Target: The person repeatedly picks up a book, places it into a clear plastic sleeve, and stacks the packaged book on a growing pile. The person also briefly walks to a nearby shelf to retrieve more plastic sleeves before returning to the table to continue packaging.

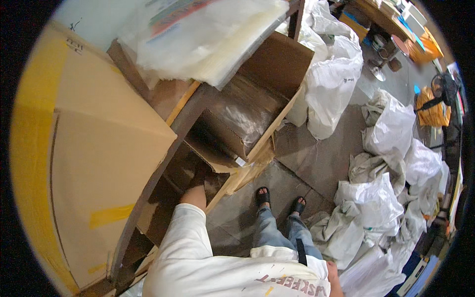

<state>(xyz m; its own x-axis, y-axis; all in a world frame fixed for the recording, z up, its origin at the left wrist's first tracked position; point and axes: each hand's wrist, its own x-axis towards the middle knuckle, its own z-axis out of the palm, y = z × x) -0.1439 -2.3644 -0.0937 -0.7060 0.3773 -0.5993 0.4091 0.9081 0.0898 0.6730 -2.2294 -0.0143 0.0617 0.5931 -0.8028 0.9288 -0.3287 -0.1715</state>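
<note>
My left arm (194, 196) reaches down into an open brown cardboard box (217, 184) under the edge of a shelf or table. Dark shadow inside the box hides my left hand, so neither its fingers nor anything in them can be made out. Just beyond stands another open carton (277, 69), with a clear, shiny plastic bag or film (247, 106) in it. Part of my bare right arm (334, 279) shows beside my body at the lower edge; the right hand is out of sight.
A large cardboard sheet or box (109, 163) with yellow tape fills the left. Stacked plastic film or bags (198, 44) lie above the cartons. White woven sacks (331, 94) stand beyond, and more sacks (371, 203) heap along the right. A black fan (443, 89) stands at far right.
</note>
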